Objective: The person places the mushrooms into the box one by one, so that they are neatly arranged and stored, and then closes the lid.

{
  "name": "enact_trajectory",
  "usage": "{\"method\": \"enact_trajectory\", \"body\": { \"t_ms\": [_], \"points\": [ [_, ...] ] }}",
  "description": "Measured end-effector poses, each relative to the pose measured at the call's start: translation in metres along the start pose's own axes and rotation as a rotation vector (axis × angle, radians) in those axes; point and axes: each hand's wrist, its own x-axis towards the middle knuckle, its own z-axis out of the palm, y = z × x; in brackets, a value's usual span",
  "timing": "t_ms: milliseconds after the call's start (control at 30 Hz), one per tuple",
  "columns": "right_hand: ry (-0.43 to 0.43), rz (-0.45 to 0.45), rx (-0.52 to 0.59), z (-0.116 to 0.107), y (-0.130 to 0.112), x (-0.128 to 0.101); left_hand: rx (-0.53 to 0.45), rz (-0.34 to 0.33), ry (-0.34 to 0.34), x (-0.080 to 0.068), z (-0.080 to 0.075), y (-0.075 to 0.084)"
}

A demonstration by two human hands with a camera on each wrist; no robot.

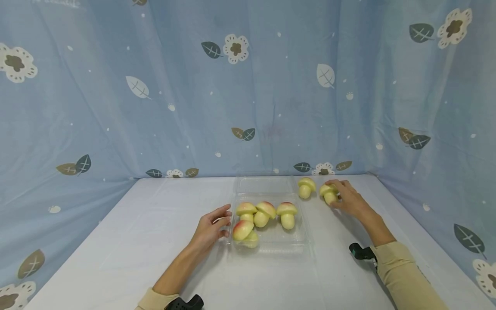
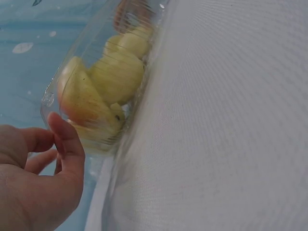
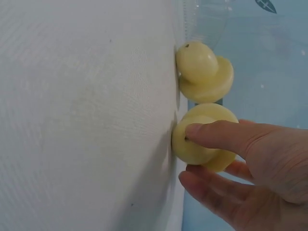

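Observation:
A clear plastic tray (image 1: 271, 244) with its lid folded back lies mid-table and holds several yellow toy mushrooms with pinkish caps (image 1: 265, 213). My left hand (image 1: 217, 221) touches the tray's left side with straight fingers. In the left wrist view the thumb of that hand (image 2: 67, 144) is at the tray's corner (image 2: 50, 98), with the mushrooms (image 2: 115, 77) behind the plastic. To the right of the tray, my right hand (image 1: 342, 196) pinches a yellow mushroom (image 1: 328, 193) standing on the table. The right wrist view shows the hand (image 3: 192, 156) with thumb and fingers around that mushroom (image 3: 199, 122). A second loose mushroom (image 1: 306, 187) (image 3: 204, 72) stands just left of it.
A white cloth (image 1: 135, 241) covers the table. Blue curtains with a leaf and flower print (image 1: 248, 86) close it in at the back and on both sides. Black wrist-worn cameras (image 1: 362, 252) sit on both forearms.

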Motion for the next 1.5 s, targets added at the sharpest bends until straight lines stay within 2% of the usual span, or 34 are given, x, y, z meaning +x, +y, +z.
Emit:
{"method": "enact_trajectory", "body": {
  "t_ms": [233,733,1167,1500],
  "points": [
    [0.000,0.037,0.007,0.001,-0.001,0.000,0.009,-0.005,-0.003,0.000,0.000,0.000],
    [-0.030,0.027,-0.002,-0.001,-0.006,0.000,0.013,0.001,-0.001,0.001,0.000,0.002],
    [-0.010,0.019,-0.028,0.001,-0.002,-0.002,0.028,-0.004,-0.004,0.000,0.001,0.001],
    [0.009,0.044,-0.007,-0.007,-0.013,-0.004,0.022,-0.012,-0.021,-0.001,-0.002,0.001]
  ]
}}
